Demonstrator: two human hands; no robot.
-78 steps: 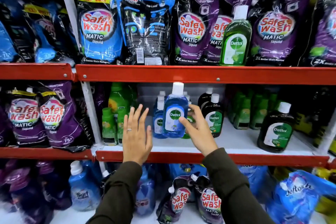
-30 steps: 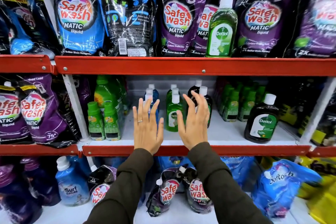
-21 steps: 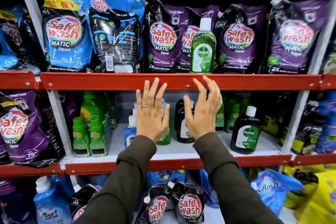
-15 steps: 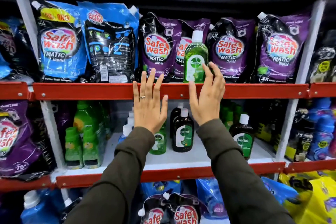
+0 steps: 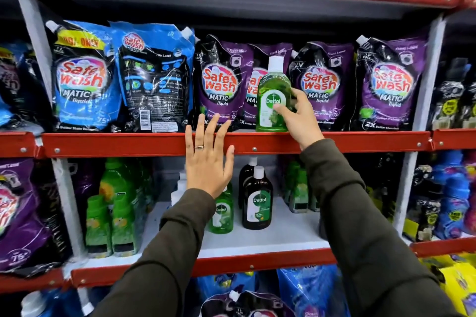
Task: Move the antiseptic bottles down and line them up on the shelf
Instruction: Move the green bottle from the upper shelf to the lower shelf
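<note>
A green antiseptic bottle (image 5: 273,90) with a white cap stands upright on the upper red shelf (image 5: 128,143), in front of purple detergent pouches. My right hand (image 5: 298,117) wraps around its lower right side, thumb on the label. My left hand (image 5: 207,159) hovers open in front of the shelf edge, fingers spread, holding nothing. On the white lower shelf (image 5: 278,237) stand a smaller green antiseptic bottle (image 5: 221,213), partly hidden by my left wrist, and a dark brown antiseptic bottle (image 5: 257,203) with another behind it.
Blue detergent pouches (image 5: 85,77) and purple detergent pouches (image 5: 386,85) fill the upper shelf. Green cleaner bottles (image 5: 110,219) crowd the lower shelf's left; more green bottles (image 5: 298,188) stand behind my right sleeve. White uprights (image 5: 417,110) bound the bay.
Both hands rose from the lower shelf to the upper one. My right hand reached the green bottle and closed around it; my left hand stayed open.
</note>
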